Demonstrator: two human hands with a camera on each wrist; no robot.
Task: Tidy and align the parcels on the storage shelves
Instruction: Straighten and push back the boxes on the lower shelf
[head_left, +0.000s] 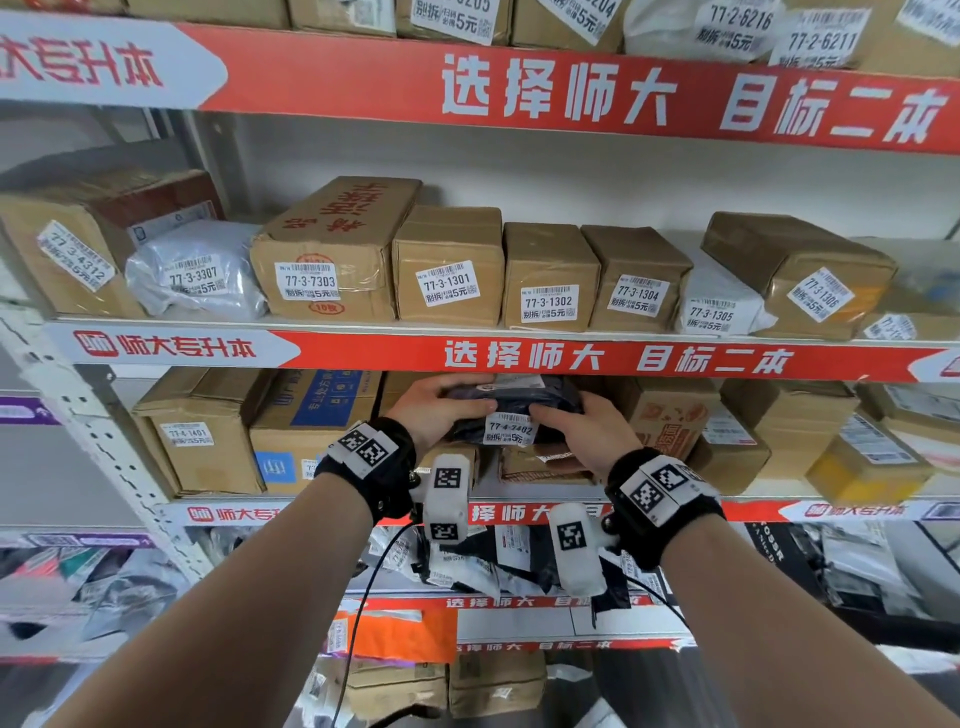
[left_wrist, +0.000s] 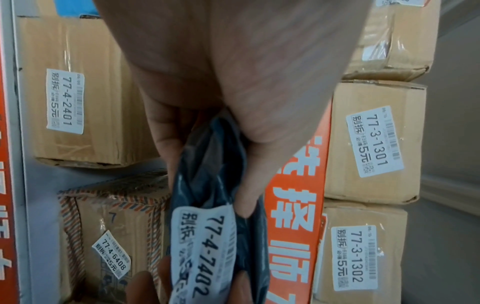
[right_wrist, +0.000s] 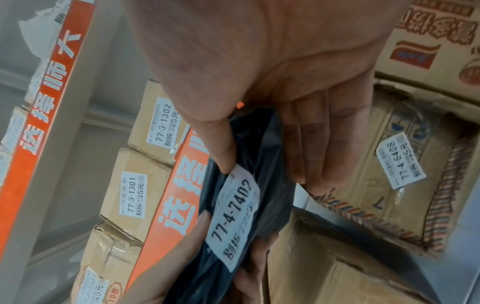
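Observation:
A dark plastic mailer bag (head_left: 524, 402) with a white label 77-4-7402 is held just under the red shelf rail, at the front of the 77-4 shelf. My left hand (head_left: 441, 410) grips its left end, thumb across the front. My right hand (head_left: 563, 421) grips its right end. The left wrist view shows the bag (left_wrist: 215, 185) pinched between thumb and fingers. In the right wrist view the bag (right_wrist: 249, 205) sits between my right thumb and fingers. Below it lies a flat striped-edge parcel (head_left: 540, 462) labelled 77-4-6408.
Cardboard boxes flank the bag: a blue-printed box (head_left: 311, 415) left, a red-printed carton (head_left: 670, 415) right. The shelf above carries a row of boxes, 77-3-1301 (head_left: 449, 265) and 77-3-1302 (head_left: 548, 278) among them. Loose bags fill the lower shelf (head_left: 467, 566).

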